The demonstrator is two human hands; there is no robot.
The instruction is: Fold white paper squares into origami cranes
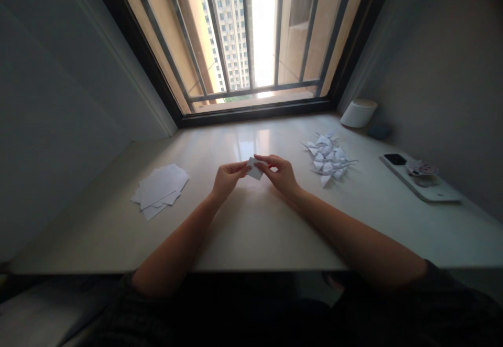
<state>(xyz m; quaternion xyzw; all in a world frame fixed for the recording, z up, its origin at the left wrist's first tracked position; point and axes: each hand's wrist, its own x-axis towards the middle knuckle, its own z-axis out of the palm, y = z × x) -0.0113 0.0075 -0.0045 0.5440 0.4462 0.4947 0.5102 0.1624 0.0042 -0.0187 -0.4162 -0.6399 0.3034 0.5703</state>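
Observation:
Between my two hands, just above the white tabletop [251,231], is a small folded piece of white paper [256,170], tilted so that it looks like a diamond. My left hand [228,176] pinches its left corner between thumb and fingers. On the opposite side my right hand [281,173] grips the upper right part, thumb in front and forefinger along the top edge. To the left lies a loose stack of white paper sheets [161,187]. Right of my hands is a heap of small folded white paper pieces [329,155], some with thin pointed ends.
A phone [420,179] with a round grip on its back lies at the right. Behind it, near the wall, stand a white cylindrical container [358,114] and a small dark object [379,131]. A barred window [255,108] closes off the far side, with walls on both sides.

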